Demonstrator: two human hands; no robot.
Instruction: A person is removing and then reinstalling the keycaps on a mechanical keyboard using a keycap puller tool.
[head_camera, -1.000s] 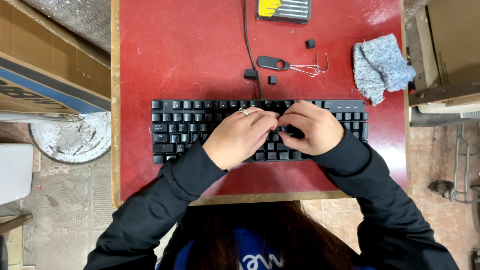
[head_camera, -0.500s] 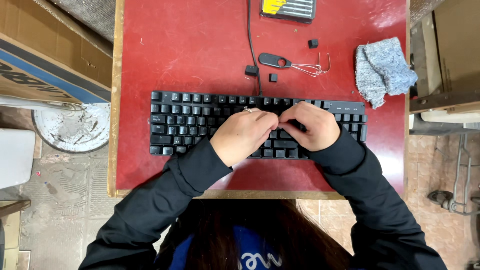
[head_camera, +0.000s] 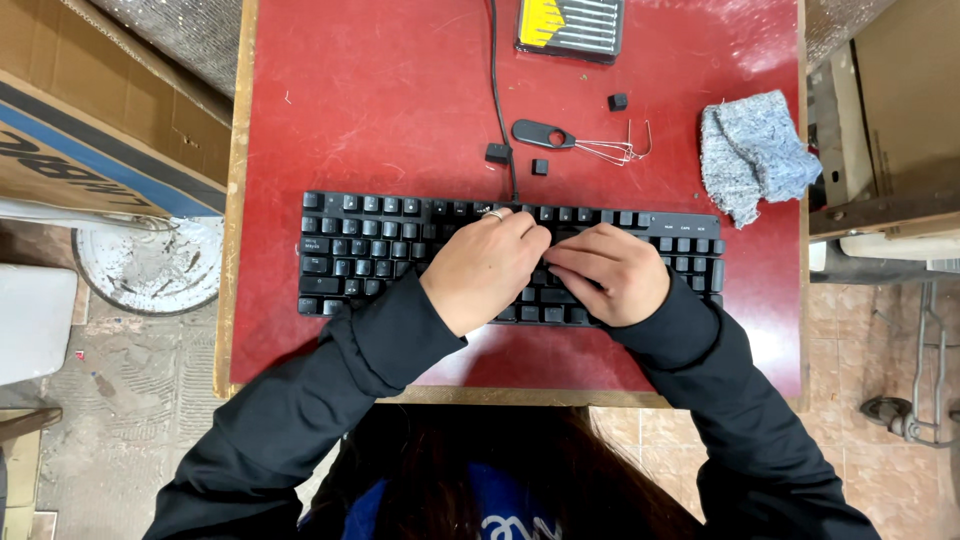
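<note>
Cardboard box (head_camera: 90, 130) fills the far left, cut off by the frame edge, with a pale round lid (head_camera: 150, 265) on the floor just below it. Next comes the red table (head_camera: 370, 100), and across its middle lies the black keyboard (head_camera: 360, 250), its cable (head_camera: 497, 90) running up and away. The left hand (head_camera: 485, 270) rests flat on the middle keys, fingers curled together and a ring showing; whether it pinches anything cannot be told. Touching it fingertip to fingertip, the right hand (head_camera: 610, 272) lies on the keys just to the right, fingers bent inward, and what sits under them is hidden. Both hands cover the keyboard's centre, so the keys there cannot be seen. Above the keyboard lie three loose keycaps (head_camera: 498, 153), one wire keycap puller (head_camera: 575, 142) with a black handle, and one screwdriver set (head_camera: 570, 25), cut off at the top. One grey cloth (head_camera: 750, 155) sits crumpled near the table's right edge.
</note>
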